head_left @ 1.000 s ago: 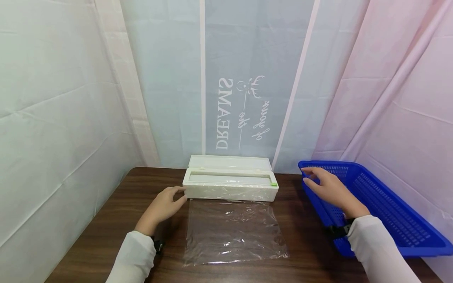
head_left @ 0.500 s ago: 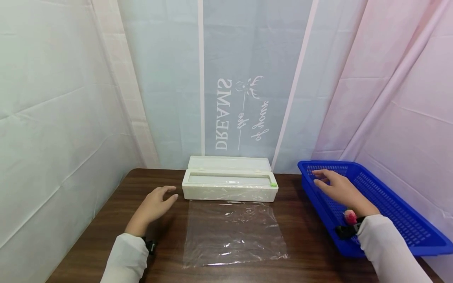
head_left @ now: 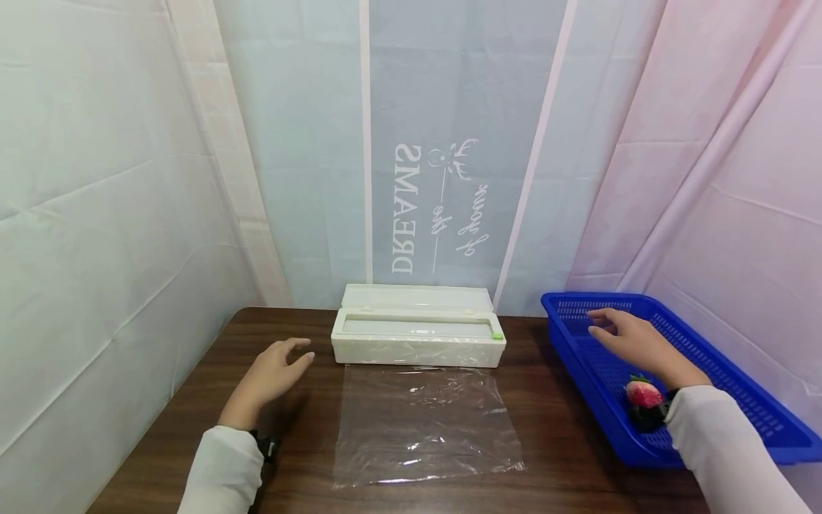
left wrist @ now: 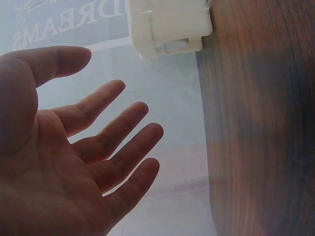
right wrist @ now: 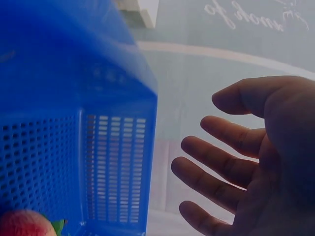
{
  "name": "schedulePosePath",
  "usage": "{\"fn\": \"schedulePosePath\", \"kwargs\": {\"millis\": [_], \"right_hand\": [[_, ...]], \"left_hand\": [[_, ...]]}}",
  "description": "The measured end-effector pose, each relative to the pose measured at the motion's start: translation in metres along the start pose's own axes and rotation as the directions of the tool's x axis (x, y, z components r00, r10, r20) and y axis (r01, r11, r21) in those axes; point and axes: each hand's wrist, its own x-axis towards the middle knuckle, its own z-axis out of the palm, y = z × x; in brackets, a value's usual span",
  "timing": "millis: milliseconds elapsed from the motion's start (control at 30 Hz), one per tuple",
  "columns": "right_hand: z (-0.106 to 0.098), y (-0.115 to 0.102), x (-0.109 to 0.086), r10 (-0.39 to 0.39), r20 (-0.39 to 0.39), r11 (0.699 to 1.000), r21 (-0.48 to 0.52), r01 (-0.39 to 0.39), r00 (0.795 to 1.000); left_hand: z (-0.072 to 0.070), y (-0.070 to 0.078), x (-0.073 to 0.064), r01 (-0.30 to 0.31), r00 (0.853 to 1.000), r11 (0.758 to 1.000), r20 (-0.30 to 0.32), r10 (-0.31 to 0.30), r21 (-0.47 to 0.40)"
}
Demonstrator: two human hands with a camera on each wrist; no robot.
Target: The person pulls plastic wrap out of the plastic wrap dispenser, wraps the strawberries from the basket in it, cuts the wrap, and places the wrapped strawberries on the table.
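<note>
My left hand (head_left: 268, 373) hovers over the table at the left, its fingers relaxed and holding nothing. To its right stands a white plastic wrap dispenser (head_left: 417, 351) with its lid raised. A clear sheet of plastic wrap (head_left: 427, 425) lies spread on the table in front of the dispenser. Above the blue basket (head_left: 581, 382) my right hand (head_left: 642, 348) is held with loose, spread fingers and nothing in it. A red and pale fruit with green leaves (head_left: 643, 393) sits in the basket, partly hidden by the right wrist; the right wrist view shows the fruit (right wrist: 27, 223) at its lower left.
A dark wooden table (head_left: 295, 471) carries everything. Hanging cloth (head_left: 308, 143) with mirrored lettering closes off the back, and more cloth hangs at both sides. A green slider (head_left: 497, 335) sits at the dispenser's right end.
My left hand has drawn away leftward from the dispenser's corner. The right hand has moved rightward, further over the basket, and the red fruit has come into sight beside the wrist.
</note>
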Motion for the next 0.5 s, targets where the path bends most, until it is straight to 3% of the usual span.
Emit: {"fn": "schedulePosePath", "kwargs": {"millis": [233, 500], "right_hand": [[0.0, 0.016, 0.001, 0.012, 0.021, 0.999, -0.033, -0.011, 1.0], [0.004, 0.031, 0.001, 0.064, 0.103, 0.997, -0.055, -0.059, 0.993]], "left_hand": [[-0.001, -0.005, 0.0, 0.005, 1.0, 1.0, -0.011, -0.005, 0.008], [-0.004, -0.008, 0.0, 0.022, 1.0, 1.0, -0.004, -0.022, 0.013]]}}
